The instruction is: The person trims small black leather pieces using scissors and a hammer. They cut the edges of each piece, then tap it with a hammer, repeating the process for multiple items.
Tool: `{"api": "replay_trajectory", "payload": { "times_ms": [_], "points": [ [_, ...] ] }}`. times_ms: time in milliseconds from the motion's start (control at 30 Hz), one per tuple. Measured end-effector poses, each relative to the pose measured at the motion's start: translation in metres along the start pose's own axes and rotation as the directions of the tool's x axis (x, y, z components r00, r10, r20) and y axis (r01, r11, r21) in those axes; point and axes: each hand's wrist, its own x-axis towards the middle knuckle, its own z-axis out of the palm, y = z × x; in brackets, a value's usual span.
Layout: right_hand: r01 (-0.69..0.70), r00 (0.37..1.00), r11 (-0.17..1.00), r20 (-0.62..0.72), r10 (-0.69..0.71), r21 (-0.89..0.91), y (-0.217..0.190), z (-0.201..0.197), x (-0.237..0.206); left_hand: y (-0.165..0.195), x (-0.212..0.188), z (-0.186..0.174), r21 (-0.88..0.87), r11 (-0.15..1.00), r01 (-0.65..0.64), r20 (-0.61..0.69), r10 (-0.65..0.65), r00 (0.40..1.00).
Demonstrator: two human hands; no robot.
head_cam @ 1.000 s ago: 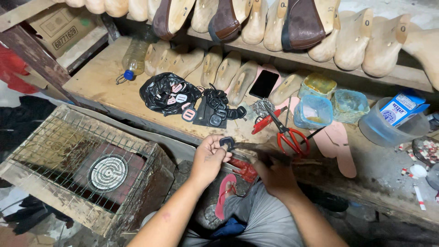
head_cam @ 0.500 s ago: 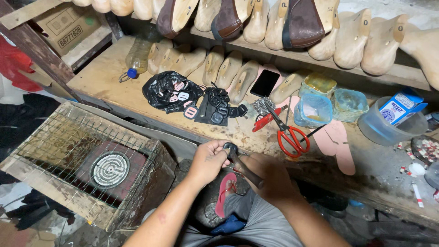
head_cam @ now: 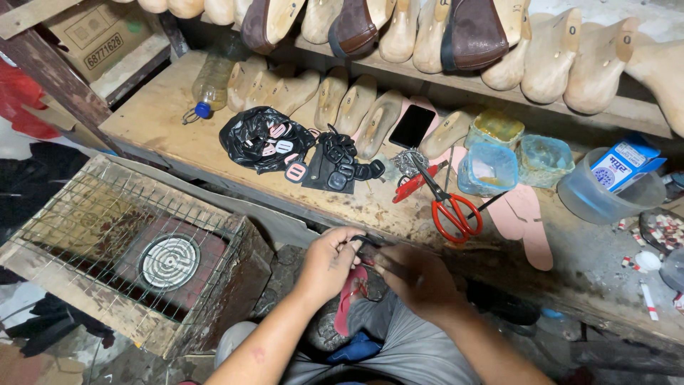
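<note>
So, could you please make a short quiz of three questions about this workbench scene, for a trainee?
1. True or false: the red-handled scissors lie on the wooden bench, not in a hand.
2. Which thing lies screen-up near the row of wooden shoe lasts? A) a black phone B) a hammer C) a paint brush
3. Fill in: the left hand and the right hand meet over a small dark piece just below the bench ____.

Key
1. True.
2. A.
3. Edge. Both hands are closed around the piece above the person's lap; what the piece is cannot be told.
</note>
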Motion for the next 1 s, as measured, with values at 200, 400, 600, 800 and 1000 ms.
{"api": "replay_trajectory", "payload": {
  "times_ms": [200, 400, 600, 800, 1000],
  "points": [
    [0.333, 0.929, 0.851, -0.015, -0.371, -0.406, 0.0, -0.001, -0.012, -0.006, 0.008, -0.004, 0.367, 0.824, -0.431, -0.04, 0.477, 0.878],
    [0.135, 0.954, 0.973, -0.242, -0.178, -0.186, 0.038, 0.015, 0.006, -0.028, 0.039, 0.009, 0.508, 0.829, -0.232, -0.091, 0.32, 0.943],
    [0.187, 0.923, 0.855, -0.212, -0.321, -0.484, 0.07, 0.014, 0.037, -0.038, 0.045, 0.01, 0.712, 0.571, -0.41, 0.066, 0.526, 0.848],
    [0.022, 0.951, 0.996, -0.306, -0.049, -0.091, 0.078, 0.03, 0.038, -0.033, 0.043, 0.006, 0.744, 0.538, -0.396, 0.122, 0.474, 0.872],
    [-0.082, 0.963, 0.988, -0.266, 0.045, -0.129, 0.088, 0.037, 0.038, -0.027, 0.044, 0.008, 0.757, 0.539, -0.37, 0.149, 0.408, 0.901]
  ]
}}
